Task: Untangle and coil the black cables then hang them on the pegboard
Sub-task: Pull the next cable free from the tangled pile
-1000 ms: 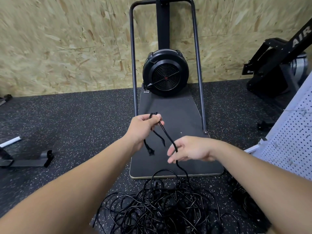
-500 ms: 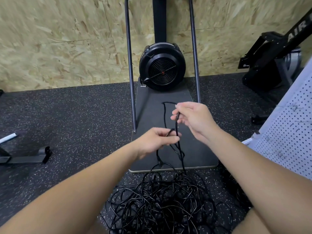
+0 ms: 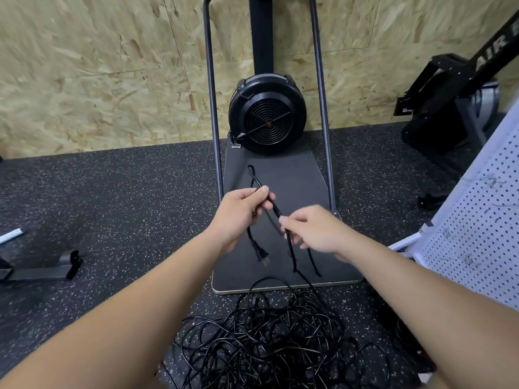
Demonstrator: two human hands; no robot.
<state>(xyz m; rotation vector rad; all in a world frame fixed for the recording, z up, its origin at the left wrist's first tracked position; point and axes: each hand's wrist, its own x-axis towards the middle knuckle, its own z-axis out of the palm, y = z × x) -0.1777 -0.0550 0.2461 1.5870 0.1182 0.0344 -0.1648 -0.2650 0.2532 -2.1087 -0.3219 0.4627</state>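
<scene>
A tangled heap of black cables (image 3: 269, 341) lies on the speckled floor right below me. My left hand (image 3: 238, 213) grips folded loops of one black cable (image 3: 273, 207); a loop end pokes up past the fingers and the plug (image 3: 262, 255) dangles under the palm. Just to its right, my right hand (image 3: 316, 230) pinches the same cable, which drops from there down into the heap. The white pegboard (image 3: 477, 234) leans at the right edge, with a few thin wire hooks on it.
A black fan machine (image 3: 266, 113) stands on a dark platform (image 3: 297, 175) with two upright metal bars, against an OSB wall. A black exercise machine (image 3: 455, 99) sits back right. A metal foot (image 3: 42, 272) and a white tube (image 3: 11, 235) lie left.
The left hand rose and now holds the loops higher. The right hand dropped from above the left to beside it, sliding down the cable. The plug hangs lower.
</scene>
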